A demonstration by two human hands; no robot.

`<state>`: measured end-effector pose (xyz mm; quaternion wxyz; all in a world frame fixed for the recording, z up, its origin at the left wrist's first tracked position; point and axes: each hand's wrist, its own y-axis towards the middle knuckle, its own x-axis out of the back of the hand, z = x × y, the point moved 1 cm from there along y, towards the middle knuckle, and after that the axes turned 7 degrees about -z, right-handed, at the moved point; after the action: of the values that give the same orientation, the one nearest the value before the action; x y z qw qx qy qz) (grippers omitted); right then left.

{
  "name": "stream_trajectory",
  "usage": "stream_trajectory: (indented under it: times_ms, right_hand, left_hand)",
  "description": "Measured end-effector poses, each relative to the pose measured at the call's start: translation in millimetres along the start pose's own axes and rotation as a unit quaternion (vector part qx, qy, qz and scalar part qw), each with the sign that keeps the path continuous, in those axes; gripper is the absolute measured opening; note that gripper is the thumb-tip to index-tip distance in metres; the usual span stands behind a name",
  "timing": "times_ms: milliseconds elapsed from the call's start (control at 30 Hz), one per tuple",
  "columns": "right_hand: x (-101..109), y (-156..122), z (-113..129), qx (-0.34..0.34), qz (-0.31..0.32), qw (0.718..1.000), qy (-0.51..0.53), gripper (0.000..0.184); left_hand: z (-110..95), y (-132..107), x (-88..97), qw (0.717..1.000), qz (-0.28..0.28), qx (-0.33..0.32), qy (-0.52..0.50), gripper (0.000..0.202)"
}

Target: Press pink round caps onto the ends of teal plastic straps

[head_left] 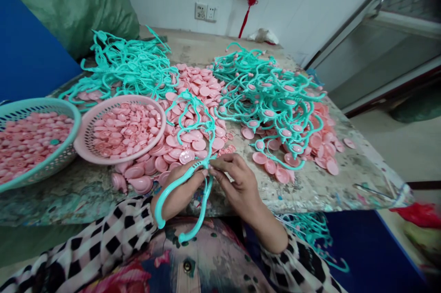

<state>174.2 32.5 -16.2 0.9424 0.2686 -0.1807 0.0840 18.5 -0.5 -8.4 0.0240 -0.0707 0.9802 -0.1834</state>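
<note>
At lower centre of the frame, the left hand (pixel 186 192) has its grip closed on one teal hooked piece (pixel 165 195), near the hub. The right hand (pixel 243 187) pinches the hub's right edge between thumb and fingers; whether these fingertips conceal a small part cannot be told. Hands observed: two. Piece in hand: one, held above the front of the worktop (pixel 337 196). Two of its curved arms point to the bottom of the frame, slightly left; its long axis runs near vertical, leaning lower left.

Immediately above the grip, further teal arms (pixel 189 125) lie over pink discs (pixel 203 91), too many to count; whether they join the held piece cannot be told. Baskets: two, at left, one pink basket (pixel 117 160) and one teal basket (pixel 58 170), both containing small pink parts (pixel 127 130) beyond counting. Teal heaps on the worktop: two, one left teal heap (pixel 127 63) at upper left and one right teal heap (pixel 268 91) right of centre, the latter bearing pink ovals. On the wall at top: two socket plates (pixel 200 11) and one red tassel (pixel 244 22).
</note>
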Motion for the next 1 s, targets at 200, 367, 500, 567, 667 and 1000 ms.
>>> stream_trajectory:
  times_ms: [200, 367, 500, 567, 667, 1000]
  right_hand:
    - [-17.9, -7.0, -1.5, -0.236, -0.081, 0.941, 0.228, 0.042]
    - [-22.2, -4.9, 9.0, -0.325, 0.013, 0.860, 0.393, 0.041]
    - [-20.3, -4.4, 12.9, -0.326, 0.002, 0.850, 0.414, 0.037]
    - [-21.5, -6.3, 13.6, -0.322, -0.015, 0.844, 0.428, 0.032]
    - [-24.8, -10.8, 15.7, -0.321, -0.046, 0.833, 0.447, 0.029]
    - [-32.6, -20.0, 22.2, -0.331, -0.110, 0.801, 0.486, 0.025]
  left_hand:
    - [-6.6, -0.2, -6.5, 0.997, 0.056, -0.036, -0.031, 0.025]
    - [-17.0, -4.1, -5.9, 0.996, 0.045, -0.070, 0.018, 0.020]
    - [-23.1, -8.5, -4.5, 0.994, 0.024, -0.082, 0.064, 0.020]
    - [-25.5, -10.8, -4.4, 0.992, 0.011, -0.088, 0.086, 0.020]
    - [-29.2, -14.2, -5.0, 0.990, -0.006, -0.102, 0.098, 0.018]
    - [-20.6, -17.8, -3.8, 0.976, 0.053, -0.151, 0.150, 0.022]
